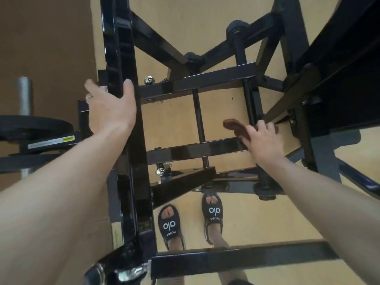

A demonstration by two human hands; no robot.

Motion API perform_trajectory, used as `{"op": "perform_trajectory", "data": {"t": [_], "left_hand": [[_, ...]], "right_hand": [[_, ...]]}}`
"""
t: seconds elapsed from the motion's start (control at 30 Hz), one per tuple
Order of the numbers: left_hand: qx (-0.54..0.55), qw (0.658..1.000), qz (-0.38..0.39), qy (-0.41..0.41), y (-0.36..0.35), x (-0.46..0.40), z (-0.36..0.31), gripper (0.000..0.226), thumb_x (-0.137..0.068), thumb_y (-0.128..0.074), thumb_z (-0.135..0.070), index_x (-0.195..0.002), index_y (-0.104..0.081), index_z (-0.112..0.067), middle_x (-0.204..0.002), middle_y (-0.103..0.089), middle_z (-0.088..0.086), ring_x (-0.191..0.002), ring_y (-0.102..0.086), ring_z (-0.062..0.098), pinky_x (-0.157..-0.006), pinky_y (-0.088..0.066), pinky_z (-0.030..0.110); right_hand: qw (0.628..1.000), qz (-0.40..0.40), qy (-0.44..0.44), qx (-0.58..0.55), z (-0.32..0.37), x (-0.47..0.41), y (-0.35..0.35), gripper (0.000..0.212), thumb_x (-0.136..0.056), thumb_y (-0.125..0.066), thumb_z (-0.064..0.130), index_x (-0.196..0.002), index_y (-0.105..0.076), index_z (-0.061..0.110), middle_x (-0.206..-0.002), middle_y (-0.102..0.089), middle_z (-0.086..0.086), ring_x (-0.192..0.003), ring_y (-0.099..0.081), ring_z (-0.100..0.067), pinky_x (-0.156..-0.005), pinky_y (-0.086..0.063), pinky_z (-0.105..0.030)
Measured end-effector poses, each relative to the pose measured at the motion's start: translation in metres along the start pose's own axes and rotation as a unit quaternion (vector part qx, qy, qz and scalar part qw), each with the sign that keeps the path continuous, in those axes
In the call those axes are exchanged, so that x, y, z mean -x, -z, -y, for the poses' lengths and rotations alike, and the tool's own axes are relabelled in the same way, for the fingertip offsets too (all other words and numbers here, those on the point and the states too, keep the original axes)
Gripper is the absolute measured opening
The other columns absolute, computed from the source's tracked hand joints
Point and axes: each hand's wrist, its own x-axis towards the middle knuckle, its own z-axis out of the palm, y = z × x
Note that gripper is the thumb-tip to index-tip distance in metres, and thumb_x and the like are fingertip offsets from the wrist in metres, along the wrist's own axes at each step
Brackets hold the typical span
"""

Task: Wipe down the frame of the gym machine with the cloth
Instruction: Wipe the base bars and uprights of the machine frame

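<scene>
The gym machine's black steel frame (131, 161) fills the view, seen from above, with a thick upright post on the left and cross bars running right. My left hand (110, 108) grips the upright post, thumb on its right face and fingers round the left side. My right hand (262, 138) holds a brown cloth (236, 127) against the right end of a glossy cross bar (195, 151), where it meets a slanted strut. Part of the cloth sticks out to the left of my fingers.
A black weight plate (35, 125) on a silver peg (24, 95) sits at the left. My two feet in black sandals (190, 221) stand on the tan floor inside the frame. A low cross bar (236, 262) runs behind my heels. A dark padded panel (349, 68) is at the upper right.
</scene>
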Motion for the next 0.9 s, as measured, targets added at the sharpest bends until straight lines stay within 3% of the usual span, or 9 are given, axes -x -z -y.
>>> {"op": "perform_trajectory", "data": {"t": [0.1, 0.17, 0.23, 0.3, 0.37, 0.43, 0.57, 0.73, 0.9], "left_hand": [[-0.041, 0.996, -0.011, -0.083, 0.018, 0.034, 0.009, 0.080, -0.095, -0.051, -0.061, -0.155, -0.017, -0.023, -0.149, -0.040, 0.014, -0.120, -0.056, 0.032, -0.095, -0.048, 0.046], [-0.078, 0.987, -0.018, -0.141, 0.021, 0.066, 0.022, 0.078, -0.093, -0.055, -0.057, -0.153, -0.017, -0.026, -0.141, -0.042, 0.017, -0.112, -0.057, 0.033, -0.097, -0.049, 0.049], [-0.107, 0.984, -0.008, -0.140, 0.016, 0.093, 0.041, 0.078, -0.093, -0.058, -0.054, -0.153, -0.016, -0.028, -0.143, -0.039, 0.019, -0.114, -0.056, 0.036, -0.102, -0.048, 0.053], [-0.114, 0.986, 0.021, -0.115, 0.008, 0.110, 0.059, 0.080, -0.094, -0.059, -0.052, -0.155, -0.012, -0.030, -0.152, -0.030, 0.016, -0.122, -0.054, 0.040, -0.100, -0.050, 0.055], [-0.109, 0.987, 0.032, -0.113, 0.000, 0.116, 0.072, 0.080, -0.097, -0.058, -0.046, -0.158, -0.009, -0.032, -0.159, -0.019, 0.009, -0.127, -0.051, 0.041, -0.091, -0.055, 0.054], [-0.100, 0.987, 0.019, -0.124, -0.005, 0.112, 0.078, 0.077, -0.098, -0.058, -0.041, -0.158, -0.010, -0.032, -0.159, -0.019, 0.007, -0.126, -0.051, 0.041, -0.085, -0.057, 0.053], [-0.083, 0.990, 0.006, -0.117, -0.008, 0.110, 0.080, 0.075, -0.097, -0.061, -0.039, -0.156, -0.015, -0.033, -0.156, -0.023, 0.006, -0.124, -0.053, 0.040, -0.087, -0.057, 0.055], [-0.086, 0.990, 0.003, -0.114, -0.011, 0.109, 0.080, 0.076, -0.096, -0.065, -0.037, -0.155, -0.018, -0.030, -0.153, -0.025, 0.008, -0.124, -0.052, 0.040, -0.085, -0.057, 0.058], [-0.083, 0.991, 0.005, -0.106, -0.010, 0.108, 0.079, 0.075, -0.096, -0.065, -0.036, -0.155, -0.019, -0.031, -0.154, -0.024, 0.008, -0.125, -0.052, 0.039, -0.083, -0.059, 0.057]], "right_hand": [[0.990, -0.033, -0.093, -0.100, 0.008, 0.013, 0.011, 0.036, -0.101, -0.054, 0.046, -0.124, -0.055, 0.019, -0.116, -0.055, -0.011, -0.107, -0.054, -0.029, -0.089, -0.055, -0.045], [0.986, -0.024, -0.050, -0.157, 0.030, 0.034, 0.016, 0.036, -0.098, -0.059, 0.044, -0.124, -0.055, 0.020, -0.110, -0.057, -0.006, -0.099, -0.054, -0.022, -0.084, -0.056, -0.041], [0.981, 0.059, 0.061, -0.172, 0.050, 0.058, 0.011, 0.036, -0.098, -0.061, 0.043, -0.128, -0.052, 0.025, -0.113, -0.057, -0.002, -0.103, -0.055, -0.022, -0.086, -0.054, -0.040], [0.967, 0.159, 0.172, -0.097, 0.065, 0.077, -0.002, 0.038, -0.099, -0.059, 0.042, -0.133, -0.048, 0.030, -0.121, -0.056, -0.003, -0.115, -0.054, -0.026, -0.093, -0.050, -0.041], [0.947, 0.210, 0.242, -0.014, 0.073, 0.087, -0.021, 0.042, -0.099, -0.061, 0.036, -0.138, -0.045, 0.031, -0.133, -0.053, -0.005, -0.126, -0.048, -0.029, -0.102, -0.043, -0.046], [0.941, 0.230, 0.247, 0.025, 0.076, 0.084, -0.038, 0.049, -0.097, -0.065, 0.028, -0.141, -0.044, 0.029, -0.140, -0.049, -0.007, -0.132, -0.044, -0.030, -0.106, -0.040, -0.048], [0.936, 0.268, 0.224, 0.034, 0.076, 0.065, -0.061, 0.064, -0.091, -0.074, 0.023, -0.146, -0.042, 0.026, -0.143, -0.051, -0.008, -0.134, -0.045, -0.031, -0.106, -0.044, -0.048], [0.917, 0.341, 0.207, 0.013, 0.060, 0.058, -0.085, 0.048, -0.099, -0.062, 0.032, -0.143, -0.047, 0.021, -0.135, -0.056, -0.008, -0.120, -0.056, -0.027, -0.098, -0.052, -0.040], [0.903, 0.327, 0.236, 0.152, 0.026, 0.073, -0.091, 0.039, -0.099, -0.063, 0.036, -0.135, -0.057, 0.021, -0.134, -0.055, -0.006, -0.128, -0.049, -0.028, -0.109, -0.041, -0.040]]}}
